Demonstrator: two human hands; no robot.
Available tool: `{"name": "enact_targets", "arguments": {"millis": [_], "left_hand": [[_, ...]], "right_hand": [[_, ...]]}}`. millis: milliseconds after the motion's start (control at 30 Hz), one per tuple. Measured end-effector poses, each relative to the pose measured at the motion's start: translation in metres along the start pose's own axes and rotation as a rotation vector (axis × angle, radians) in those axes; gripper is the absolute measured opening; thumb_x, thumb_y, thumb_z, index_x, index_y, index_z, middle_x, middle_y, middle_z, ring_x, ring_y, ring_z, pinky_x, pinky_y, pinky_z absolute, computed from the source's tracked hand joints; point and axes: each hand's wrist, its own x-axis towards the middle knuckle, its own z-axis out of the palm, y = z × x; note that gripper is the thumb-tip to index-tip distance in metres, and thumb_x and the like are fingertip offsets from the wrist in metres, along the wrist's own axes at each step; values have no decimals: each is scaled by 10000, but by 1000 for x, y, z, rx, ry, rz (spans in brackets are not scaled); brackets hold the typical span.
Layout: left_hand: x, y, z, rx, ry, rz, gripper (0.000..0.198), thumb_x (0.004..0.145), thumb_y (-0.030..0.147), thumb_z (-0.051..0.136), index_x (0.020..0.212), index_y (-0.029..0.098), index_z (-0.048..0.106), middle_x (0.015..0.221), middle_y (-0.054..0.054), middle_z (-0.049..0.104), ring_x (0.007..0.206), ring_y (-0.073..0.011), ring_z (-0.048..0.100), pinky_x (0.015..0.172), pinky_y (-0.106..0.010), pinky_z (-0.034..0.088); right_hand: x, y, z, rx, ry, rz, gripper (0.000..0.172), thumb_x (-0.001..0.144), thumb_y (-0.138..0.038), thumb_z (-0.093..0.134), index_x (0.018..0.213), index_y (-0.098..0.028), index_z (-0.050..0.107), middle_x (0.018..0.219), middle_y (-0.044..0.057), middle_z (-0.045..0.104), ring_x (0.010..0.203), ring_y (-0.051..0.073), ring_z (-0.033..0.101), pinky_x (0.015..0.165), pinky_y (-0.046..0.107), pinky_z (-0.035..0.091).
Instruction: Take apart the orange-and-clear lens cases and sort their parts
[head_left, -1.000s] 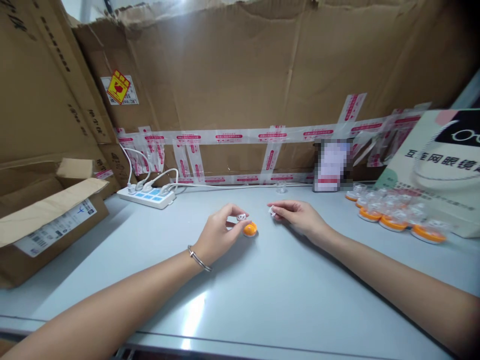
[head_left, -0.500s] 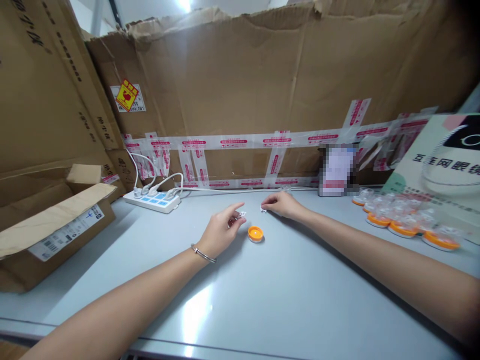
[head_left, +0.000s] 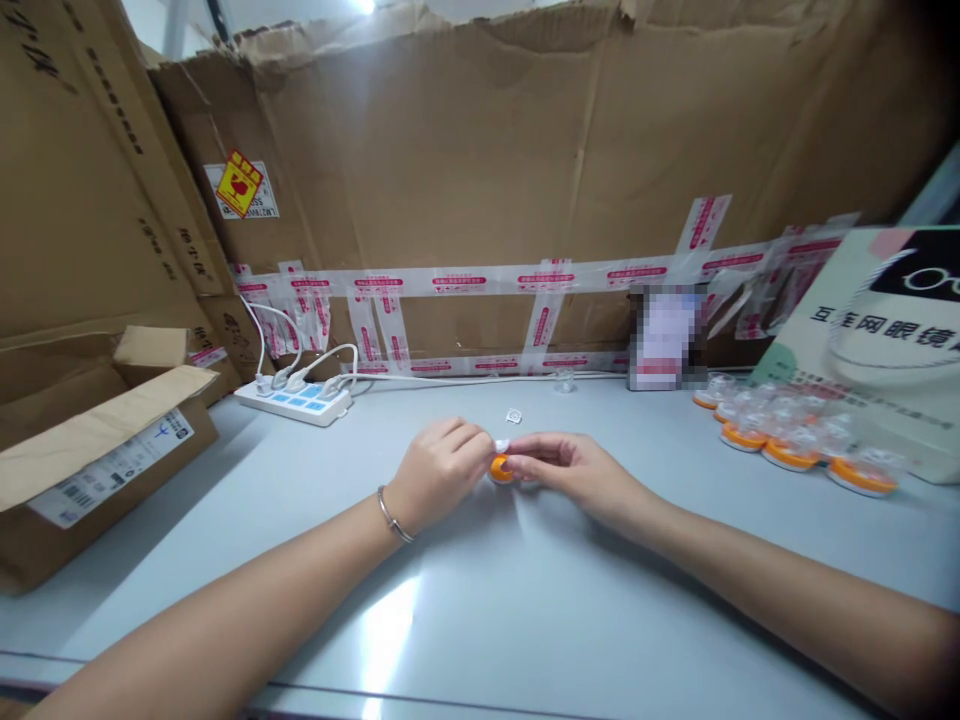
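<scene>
My left hand (head_left: 444, 470), with a metal bracelet at its wrist, is closed with its fingertips at a small white plastic piece (head_left: 502, 446). My right hand (head_left: 571, 468) meets it from the other side, thumb and fingers pinched on the same piece. Directly below the fingertips sits a round orange-and-white base (head_left: 499, 472) on the table, partly covered by the fingers. A second flat white plastic piece (head_left: 514, 416) lies just beyond the hands. Farther back, a small clear plastic part (head_left: 563, 380) stands near the cable.
Several orange-based parts with clear tops (head_left: 791, 450) stand in rows at the right, before a printed bag (head_left: 892, 340). A phone (head_left: 664, 345) leans on the large cardboard box (head_left: 450, 150). A power strip (head_left: 296, 400) and open carton (head_left: 112, 450) are at the left.
Both hands have come together over the orange base, the left closing its fingers. My right hand has left the flat white piece on the table. The view has shifted slightly.
</scene>
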Motion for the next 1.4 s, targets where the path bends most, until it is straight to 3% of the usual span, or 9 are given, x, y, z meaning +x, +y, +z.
{"name": "enact_targets", "arguments": {"millis": [133,267,600,833,1000,1200,1400], "left_hand": [[4,6,-7,53,-17,157,135,856,112,447,777,135,554,797,-45,654,692,-131,545,634,-255,478],[7,9,-11,45,-1,206,108,850,99,453,828,115,558,861,-79,653,745,-150,565,662,-279,502],[4,9,-5,-165,-49,76,104,850,154,492,937,122,537,874,-61,642,782,-132,580,692,-263,507],[5,14,-5,-154,-73,48,154,870,149,446,980,133,554,842,-62,629,729,-127,555,645,-264,507],[4,17,-4,-125,-94,77,193,878,127,396,1011,129,536,847,-66,607,735,-116,576,614,-228,524],[1,17,-4,-74,-144,116,192,862,87,409,997,127,540,802,-48,601,709,-105,576,614,-217,525],[-1,14,-3,-23,-113,172,181,856,82,425,1005,130,515,786,-25,589,685,-95,567,602,-212,513]], "right_hand": [[-8,1,8,182,33,22,314,627,-346,718,873,-162,660,859,45,682,812,150,627,826,315,456],[-8,2,7,233,18,-33,327,639,-333,715,925,-181,664,874,41,678,839,147,622,867,329,445],[-13,4,4,227,9,-19,312,646,-321,708,912,-164,660,874,49,680,826,139,620,876,334,438],[-13,3,0,140,-16,2,323,666,-362,679,937,-186,680,885,43,687,869,151,609,878,325,427],[-14,1,-1,58,24,-9,298,697,-414,618,855,-180,712,763,32,686,764,143,611,812,315,449],[-15,-1,-2,-97,-7,-49,252,718,-323,554,842,-180,721,684,4,644,673,117,557,721,276,435],[-13,0,-5,-58,-33,-53,227,693,-282,569,819,-166,719,655,-7,620,639,97,528,703,255,431]]}}
